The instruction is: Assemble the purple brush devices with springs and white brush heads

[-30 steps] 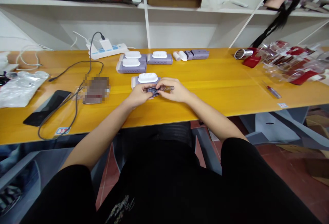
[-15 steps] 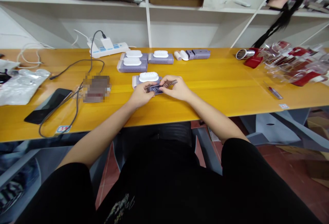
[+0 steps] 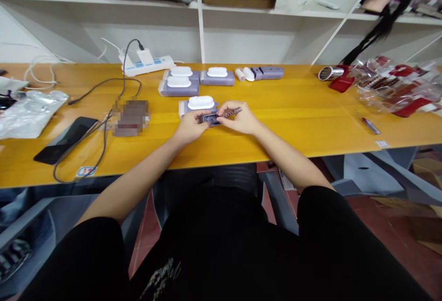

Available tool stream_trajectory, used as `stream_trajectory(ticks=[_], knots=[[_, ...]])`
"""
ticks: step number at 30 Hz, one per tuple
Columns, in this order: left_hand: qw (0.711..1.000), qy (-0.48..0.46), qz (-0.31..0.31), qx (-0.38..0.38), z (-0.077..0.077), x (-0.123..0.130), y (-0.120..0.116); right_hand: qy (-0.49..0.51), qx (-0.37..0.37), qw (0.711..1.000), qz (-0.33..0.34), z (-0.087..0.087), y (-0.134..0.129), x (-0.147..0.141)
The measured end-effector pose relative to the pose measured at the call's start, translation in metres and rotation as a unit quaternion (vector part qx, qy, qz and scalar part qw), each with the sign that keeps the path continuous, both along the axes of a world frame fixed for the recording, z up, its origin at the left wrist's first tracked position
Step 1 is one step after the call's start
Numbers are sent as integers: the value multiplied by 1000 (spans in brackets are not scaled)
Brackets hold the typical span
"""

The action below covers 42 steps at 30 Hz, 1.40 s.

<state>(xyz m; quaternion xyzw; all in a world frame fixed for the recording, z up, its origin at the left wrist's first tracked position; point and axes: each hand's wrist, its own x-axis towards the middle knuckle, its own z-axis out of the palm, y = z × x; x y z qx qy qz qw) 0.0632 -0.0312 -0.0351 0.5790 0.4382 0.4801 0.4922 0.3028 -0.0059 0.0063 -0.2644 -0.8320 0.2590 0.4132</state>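
My left hand (image 3: 189,127) is closed round a small grey-purple casing (image 3: 210,119) with a hollow, dark inside facing up. In my right hand (image 3: 241,119), thumb and fingers pinch a slim brown piece with a twisted or ridged pattern (image 3: 233,112). Its inner end is hidden at the fingertips, right at the casing's edge, and I cannot tell whether the two parts are joined. Just behind my hands lies a purple box-shaped device with a white bristled brush head (image 3: 201,102) on top.
More purple devices with white heads (image 3: 178,87) stand farther back, beside loose purple and white parts (image 3: 269,72). A power strip (image 3: 148,67), cable, phone (image 3: 65,141) and plastic bag (image 3: 34,113) are to the left. Rightward lie a screwdriver (image 3: 370,125) and bagged red items (image 3: 410,105).
My right thumb has shifted slightly away from the casing, so more of its inside shows. Both hands keep their holds, and the whole view has moved a little.
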Motion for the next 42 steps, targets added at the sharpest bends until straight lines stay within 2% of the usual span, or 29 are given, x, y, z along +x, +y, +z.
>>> stream_trajectory(ticks=[7, 12, 21, 30, 42], knots=[[1000, -2, -2, -7, 2, 1, -1, 19, -23, 999, 22, -6, 7, 5], [1000, 12, 11, -25, 2, 2, -1, 17, -2, 999, 27, -8, 8, 5], [999, 27, 17, 8, -5, 1, 3, -21, 59, 997, 36, -3, 1, 4], [999, 33, 22, 18, -11, 2, 7, -42, 73, 996, 44, -2, -2, 3], [998, 50, 23, 24, -7, 1, 6, -24, 107, 993, 54, -4, -5, 0]])
